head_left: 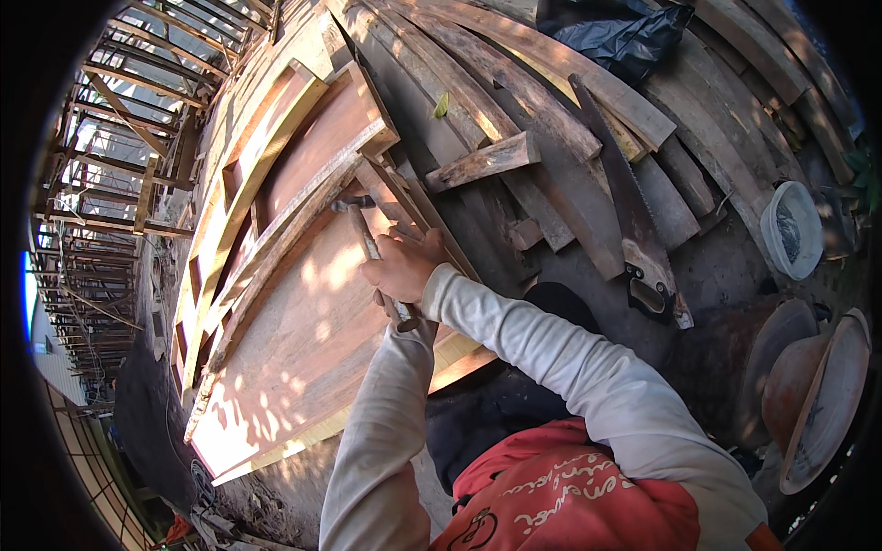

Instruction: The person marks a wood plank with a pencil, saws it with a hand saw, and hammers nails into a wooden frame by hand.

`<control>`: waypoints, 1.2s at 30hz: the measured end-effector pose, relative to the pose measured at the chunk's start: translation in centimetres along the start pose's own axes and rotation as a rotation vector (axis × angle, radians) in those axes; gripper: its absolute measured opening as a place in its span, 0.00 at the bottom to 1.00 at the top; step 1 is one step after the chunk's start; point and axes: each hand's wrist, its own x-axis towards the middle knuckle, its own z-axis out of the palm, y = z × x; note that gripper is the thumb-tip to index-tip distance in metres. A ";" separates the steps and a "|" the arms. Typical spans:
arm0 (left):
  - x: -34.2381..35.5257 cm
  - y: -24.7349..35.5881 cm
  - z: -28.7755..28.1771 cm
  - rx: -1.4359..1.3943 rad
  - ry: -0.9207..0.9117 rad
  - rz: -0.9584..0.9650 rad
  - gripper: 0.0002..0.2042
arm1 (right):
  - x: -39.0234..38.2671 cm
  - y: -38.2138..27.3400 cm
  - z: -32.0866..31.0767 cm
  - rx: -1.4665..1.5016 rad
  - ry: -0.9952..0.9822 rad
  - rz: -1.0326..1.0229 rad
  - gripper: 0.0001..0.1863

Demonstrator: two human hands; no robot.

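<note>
My right hand (405,265) is wrapped round the handle of a hammer (367,237). The hammer's dark head rests at or just above the upper end of a brown plywood panel (312,303), close to the wooden frame strip (276,234) along it. My left hand (379,297) is beneath the right one, beside the lower end of the handle. It is mostly covered, so its fingers and whatever they hold cannot be made out. Pale timber (322,430) edges the panel's near side, and a second framed panel (312,138) adjoins it farther away.
Long planks (542,92) lie stacked at the far right, with a short offcut (484,162) across them. A handsaw (634,220) leans there, teeth exposed. A white bucket (792,230) and round basins (808,395) stand at right. Timber framing (119,138) rises at left.
</note>
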 end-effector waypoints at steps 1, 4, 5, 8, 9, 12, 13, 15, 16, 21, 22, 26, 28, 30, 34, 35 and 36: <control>0.1 -0.1 -0.1 -0.003 0.000 -0.002 0.25 | 0.2 0.4 0.2 -0.035 0.014 0.007 0.15; 0.1 -0.2 -0.1 -0.003 -0.007 -0.001 0.25 | 0.1 0.9 0.0 0.027 -0.174 0.026 0.21; 0.2 -0.1 0.0 -0.005 -0.011 0.000 0.25 | 0.2 0.9 -0.3 0.085 -0.238 0.058 0.22; 0.3 -0.1 0.3 -0.007 -0.020 -0.007 0.25 | -0.5 0.8 -0.1 -0.129 -0.038 -0.009 0.18; 0.2 -0.2 0.4 -0.007 -0.029 -0.005 0.25 | -1.0 0.6 -0.2 -0.157 0.003 -0.016 0.16; -0.2 -0.7 -0.5 -0.007 -0.016 -0.017 0.26 | -4.6 -1.8 -0.6 0.660 -0.240 -0.110 0.14; -0.2 -0.7 -0.4 -0.008 -0.015 -0.016 0.26 | -5.0 -1.6 -1.2 0.656 -0.240 -0.112 0.14; -0.2 -0.5 0.2 -0.012 -0.028 -0.010 0.26 | -5.0 -0.8 -2.7 0.699 -0.208 -0.215 0.13; 0.0 0.0 0.9 -0.014 -0.038 -0.004 0.26 | -4.0 0.0 -3.5 0.682 -0.146 -0.172 0.12; -0.4 0.6 0.7 0.016 -0.027 -0.015 0.26 | -7.2 -1.2 -4.2 0.844 -0.283 -0.020 0.11; -0.4 1.2 0.9 0.047 -0.008 -0.009 0.27 | -8.5 -1.3 -4.4 0.894 -0.344 -0.052 0.13; -0.5 5.4 2.5 0.281 0.138 0.035 0.27 | -10.4 2.3 -4.9 0.906 -0.043 -0.118 0.17; -0.8 7.9 3.2 0.355 0.206 0.055 0.27 | -9.6 3.7 -6.0 0.745 0.172 0.048 0.18; -1.6 10.6 3.6 0.346 0.238 0.089 0.26 | -7.5 4.8 -7.4 0.839 0.170 0.113 0.19; -1.9 12.0 4.4 0.362 0.224 0.086 0.26 | -4.9 7.0 -9.0 0.883 0.043 0.217 0.17; -1.7 12.1 4.7 0.411 0.236 0.089 0.24 | -4.6 7.4 -9.1 0.835 -0.048 0.229 0.16; -1.6 11.7 4.6 0.462 0.253 0.083 0.22 | -4.5 7.2 -8.7 0.809 -0.033 0.203 0.16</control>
